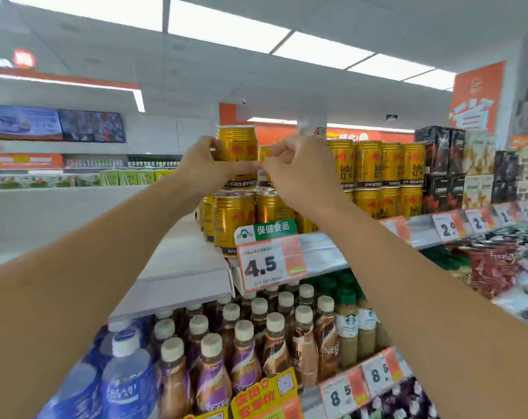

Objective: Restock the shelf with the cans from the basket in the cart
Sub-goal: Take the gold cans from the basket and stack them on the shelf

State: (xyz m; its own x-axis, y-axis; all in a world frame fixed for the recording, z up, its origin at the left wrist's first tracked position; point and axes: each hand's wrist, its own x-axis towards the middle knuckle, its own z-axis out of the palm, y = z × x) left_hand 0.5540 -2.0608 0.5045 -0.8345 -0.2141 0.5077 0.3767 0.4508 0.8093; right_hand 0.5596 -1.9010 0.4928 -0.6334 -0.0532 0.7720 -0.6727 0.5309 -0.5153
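My left hand [206,167] grips a gold can [237,146] and holds it upright on top of the lower layer of gold cans [234,220] at the left end of the top shelf [320,252]. My right hand [299,173] is curled right beside it, in front of a second-layer can [264,172] that it mostly hides; whether it grips that can I cannot tell. More gold cans [377,164] stand stacked two high to the right. The cart and basket are out of view.
A 4.5 price tag [270,264] hangs on the shelf edge. Dark and pale boxes [456,167] fill the shelf's right part. Below stand brown drink bottles [244,352] and blue water bottles [126,385]. Another aisle's shelves [75,176] lie far left.
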